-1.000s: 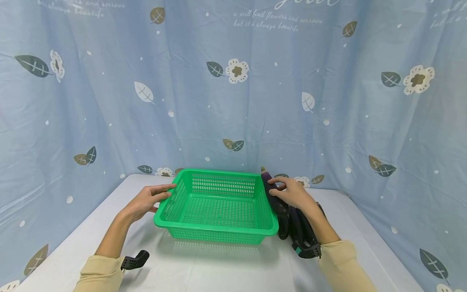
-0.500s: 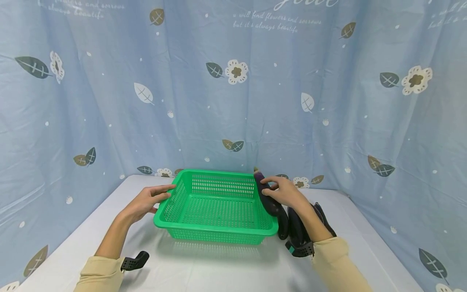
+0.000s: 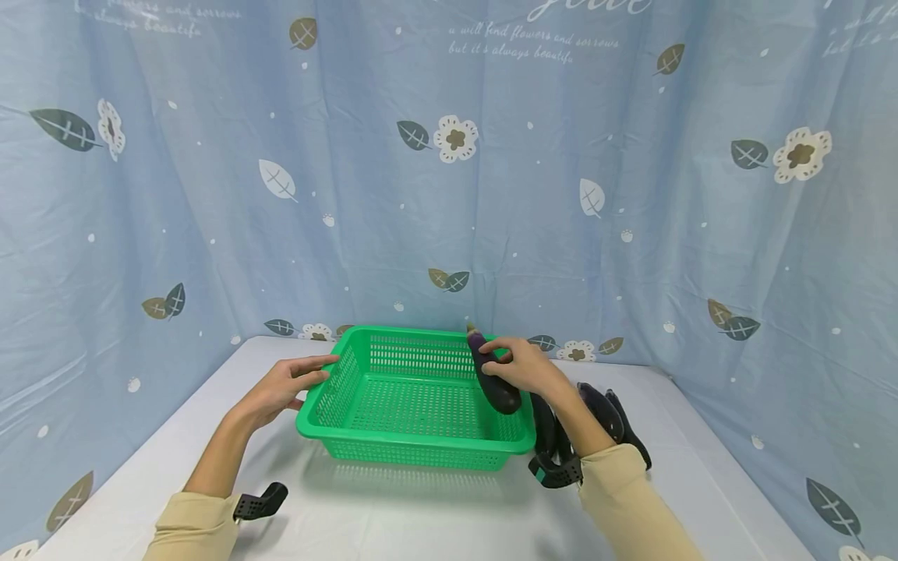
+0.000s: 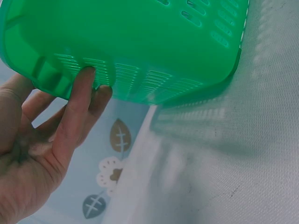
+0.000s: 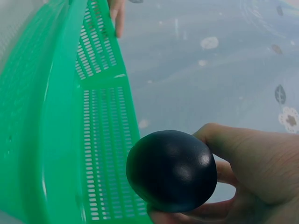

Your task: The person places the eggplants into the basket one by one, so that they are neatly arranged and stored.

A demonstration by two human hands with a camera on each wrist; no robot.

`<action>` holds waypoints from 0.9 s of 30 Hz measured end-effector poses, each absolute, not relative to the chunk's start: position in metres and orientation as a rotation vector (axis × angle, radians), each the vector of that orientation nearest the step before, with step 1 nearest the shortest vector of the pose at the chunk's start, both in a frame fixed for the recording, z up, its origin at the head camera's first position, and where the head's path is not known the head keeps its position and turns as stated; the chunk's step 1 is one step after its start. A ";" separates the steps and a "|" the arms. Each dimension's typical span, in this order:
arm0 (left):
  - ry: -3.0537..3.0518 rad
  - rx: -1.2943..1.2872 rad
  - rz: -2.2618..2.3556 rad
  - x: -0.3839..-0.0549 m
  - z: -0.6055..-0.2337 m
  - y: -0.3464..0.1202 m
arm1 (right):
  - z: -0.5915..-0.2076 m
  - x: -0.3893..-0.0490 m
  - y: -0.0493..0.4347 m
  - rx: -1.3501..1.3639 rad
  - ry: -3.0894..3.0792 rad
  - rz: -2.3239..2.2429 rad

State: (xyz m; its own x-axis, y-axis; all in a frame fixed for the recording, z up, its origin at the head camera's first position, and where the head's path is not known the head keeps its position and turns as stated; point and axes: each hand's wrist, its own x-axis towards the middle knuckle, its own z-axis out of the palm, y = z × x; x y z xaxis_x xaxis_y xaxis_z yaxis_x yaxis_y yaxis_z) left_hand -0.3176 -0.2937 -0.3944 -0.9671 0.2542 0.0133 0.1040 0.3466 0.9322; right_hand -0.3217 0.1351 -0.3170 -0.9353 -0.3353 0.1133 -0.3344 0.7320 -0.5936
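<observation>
A dark purple eggplant (image 3: 493, 378) hangs over the right end of a green plastic basket (image 3: 414, 440), pinched between the thumb and fingers of my right hand (image 3: 522, 366). In the right wrist view the round blunt end of the eggplant (image 5: 172, 170) faces the camera, beside the perforated basket wall (image 5: 105, 116). My left hand (image 3: 284, 387) grips the left rim of the basket. The left wrist view shows fingers of the left hand (image 4: 56, 126) on both sides of the basket's edge (image 4: 135, 88). The basket floor is bare.
Several more dark eggplants (image 3: 602, 409) lie on the white table (image 3: 421, 514) right of the basket, partly hidden by my right forearm. A blue patterned curtain (image 3: 449, 218) hangs behind the table. Each wrist wears a black strap device (image 3: 261, 501).
My right hand has moved left with the eggplant, from beside the basket's right rim to over its inside. The left hand and the basket have stayed in place.
</observation>
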 end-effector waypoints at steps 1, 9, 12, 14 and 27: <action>2.464 0.332 1.692 -0.318 -0.394 -0.294 | -0.317 -0.322 0.132 -0.570 2.917 -1.002; 2.464 0.336 1.695 -0.318 -0.395 -0.294 | -0.318 -0.320 0.107 -0.591 2.900 -0.985; 2.463 0.335 1.697 -0.318 -0.395 -0.294 | -0.321 -0.320 0.098 -0.601 2.892 -0.981; 2.461 0.337 1.694 -0.317 -0.395 -0.293 | -0.323 -0.320 0.094 -0.612 2.866 -0.993; 2.463 0.325 1.688 -0.319 -0.395 -0.295 | -0.330 -0.322 0.060 -0.658 2.718 -1.061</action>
